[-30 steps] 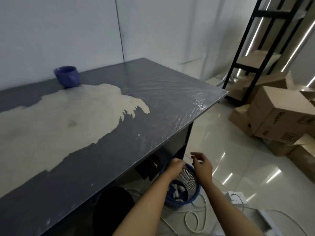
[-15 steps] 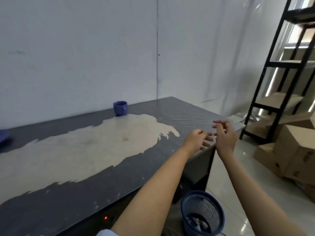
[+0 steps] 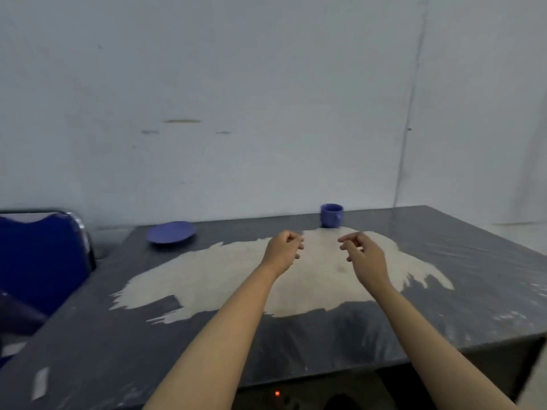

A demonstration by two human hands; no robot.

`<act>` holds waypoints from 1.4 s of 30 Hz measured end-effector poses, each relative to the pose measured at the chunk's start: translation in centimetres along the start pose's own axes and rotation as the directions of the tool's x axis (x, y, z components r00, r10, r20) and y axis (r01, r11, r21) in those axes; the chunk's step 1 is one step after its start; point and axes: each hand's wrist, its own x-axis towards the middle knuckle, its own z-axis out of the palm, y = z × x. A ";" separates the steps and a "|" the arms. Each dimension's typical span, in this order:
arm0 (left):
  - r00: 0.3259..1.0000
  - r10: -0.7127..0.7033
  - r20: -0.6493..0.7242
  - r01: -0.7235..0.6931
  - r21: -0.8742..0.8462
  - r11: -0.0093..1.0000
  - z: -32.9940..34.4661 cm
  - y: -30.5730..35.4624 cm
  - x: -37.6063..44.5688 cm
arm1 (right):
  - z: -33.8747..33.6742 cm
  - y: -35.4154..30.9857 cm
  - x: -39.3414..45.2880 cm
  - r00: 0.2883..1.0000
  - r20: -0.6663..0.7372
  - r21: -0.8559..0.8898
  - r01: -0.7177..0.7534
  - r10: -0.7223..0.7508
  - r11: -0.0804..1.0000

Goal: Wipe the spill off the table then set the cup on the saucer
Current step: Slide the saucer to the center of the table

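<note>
Both my hands hover empty over the pale spill [image 3: 278, 279].

Left hand [image 3: 283, 247] loosely curled, right hand [image 3: 363, 253] half-open. Cup [image 3: 331, 215] upright at the spill's far edge, contents unseen; saucer [image 3: 171, 232] bare, well left. The bin has left view since half a second ago.

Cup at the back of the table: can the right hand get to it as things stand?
Probably yes. The right hand hovers empty over the pale patch, and the cup stands upright just beyond it with nothing between. The saucer lies apart to the left.
</note>
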 end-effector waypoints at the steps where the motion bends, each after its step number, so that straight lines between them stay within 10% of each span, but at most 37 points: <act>1: 0.998 -0.027 -0.054 0.028 0.009 1.000 -2.2 -1.5 0.2 | 2.2 -0.1 -0.3 0.998 0.060 0.007 -0.001 0.000 1.000; 15: 0.838 -0.206 -0.505 0.347 0.203 0.916 -20.2 -14.4 0.7 | 22.2 -1.1 -0.3 0.857 0.515 -0.196 0.148 -0.027 0.969; 24: 0.808 -0.188 -0.558 0.539 0.572 0.618 -24.0 -18.4 2.3 | 32.4 -3.4 2.2 0.797 0.604 -0.210 0.171 -0.010 0.963; 36: 0.799 -0.207 -0.564 0.579 0.631 0.516 -23.6 -19.5 2.6 | 43.3 -6.0 6.4 0.615 0.654 -0.022 -0.568 0.442 0.823; 42: 0.793 -0.210 -0.572 0.588 0.627 0.511 -23.5 -19.8 2.7 | 45.2 -6.6 6.5 0.642 0.634 0.064 -0.599 0.431 0.798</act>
